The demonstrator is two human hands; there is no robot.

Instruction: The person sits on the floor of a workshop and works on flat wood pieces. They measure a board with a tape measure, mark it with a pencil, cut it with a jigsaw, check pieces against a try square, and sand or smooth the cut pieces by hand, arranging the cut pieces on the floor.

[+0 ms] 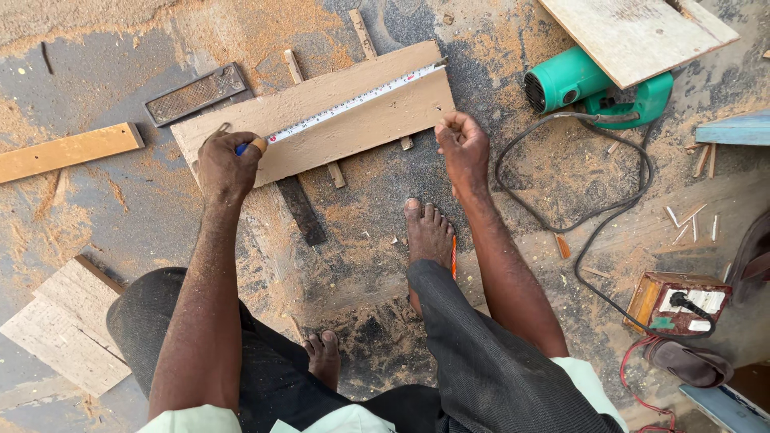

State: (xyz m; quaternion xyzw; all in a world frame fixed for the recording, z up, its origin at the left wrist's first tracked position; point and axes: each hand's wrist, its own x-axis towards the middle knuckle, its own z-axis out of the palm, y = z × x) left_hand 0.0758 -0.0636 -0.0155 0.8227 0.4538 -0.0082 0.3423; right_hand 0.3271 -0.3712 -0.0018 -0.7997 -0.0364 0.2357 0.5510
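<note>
Sawdust (265,32) covers the floor where a brown board (321,120) lies slantwise on thin slats (293,66), a tape (353,103) stretched along its upper edge. The left hand (227,164) is closed on the tape's blue case (243,148) at the board's left end, while the right hand (463,147) rests at the board's lower right corner, fingers curled together; what they pinch, I cannot tell. A green power tool (593,88) sits to the right under a pale board (638,32), its black cord (593,232) running to a socket box (678,303).
</note>
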